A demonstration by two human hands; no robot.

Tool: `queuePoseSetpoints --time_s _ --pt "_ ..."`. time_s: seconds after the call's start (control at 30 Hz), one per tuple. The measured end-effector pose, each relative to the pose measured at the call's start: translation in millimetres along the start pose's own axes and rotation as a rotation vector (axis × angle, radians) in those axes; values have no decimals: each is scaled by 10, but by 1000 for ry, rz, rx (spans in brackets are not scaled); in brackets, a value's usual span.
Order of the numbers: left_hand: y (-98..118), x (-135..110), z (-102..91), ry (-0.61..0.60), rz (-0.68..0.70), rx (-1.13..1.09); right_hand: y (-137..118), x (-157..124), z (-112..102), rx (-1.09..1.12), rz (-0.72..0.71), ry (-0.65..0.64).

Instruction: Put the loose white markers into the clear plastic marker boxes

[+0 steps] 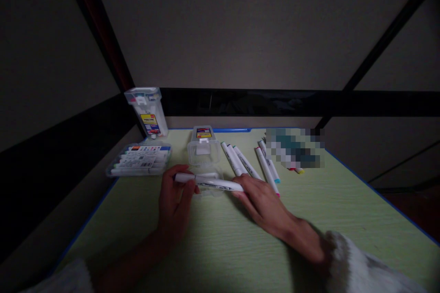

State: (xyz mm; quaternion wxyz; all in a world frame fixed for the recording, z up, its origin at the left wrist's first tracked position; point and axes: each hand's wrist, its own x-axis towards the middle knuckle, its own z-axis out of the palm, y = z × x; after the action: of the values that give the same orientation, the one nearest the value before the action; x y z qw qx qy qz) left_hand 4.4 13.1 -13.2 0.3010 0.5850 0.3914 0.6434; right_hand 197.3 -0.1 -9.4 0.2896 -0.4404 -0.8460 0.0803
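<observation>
A white marker [218,185] with a dark end lies crosswise above the table in front of me. My left hand [173,208] is closed on its dark-ended side, thumb toward me. At the other end, my right hand [263,201] pinches the marker, palm down; some of its fingertips are hidden. Just behind the marker, a clear plastic marker box [203,152] lies on its side, its lid hinged open toward me beneath the marker. Beyond my right hand lie loose white markers [246,163] with green and dark ends.
More markers [266,171] with pink and blue ends lie to the right, near a pixelated patch. At left sits a flat clear case of markers [140,160], with an upright clear box [149,112] behind it. The pale green table [213,247] has a blue edge; walls enclose it.
</observation>
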Motion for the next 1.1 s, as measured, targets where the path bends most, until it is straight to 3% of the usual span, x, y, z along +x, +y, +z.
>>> queuePoseSetpoints --time_s 0.3,0.6,0.83,1.1 --pt "-15 -45 -29 -83 -48 41 -4 11 12 1 76 109" --pt "8 9 -12 -74 -63 2 -16 2 1 6 50 -7" --pt "10 23 11 -9 -113 5 -13 -2 3 12 37 -28" --pt "25 15 2 -76 -103 -32 -6 -11 0 25 59 -60"
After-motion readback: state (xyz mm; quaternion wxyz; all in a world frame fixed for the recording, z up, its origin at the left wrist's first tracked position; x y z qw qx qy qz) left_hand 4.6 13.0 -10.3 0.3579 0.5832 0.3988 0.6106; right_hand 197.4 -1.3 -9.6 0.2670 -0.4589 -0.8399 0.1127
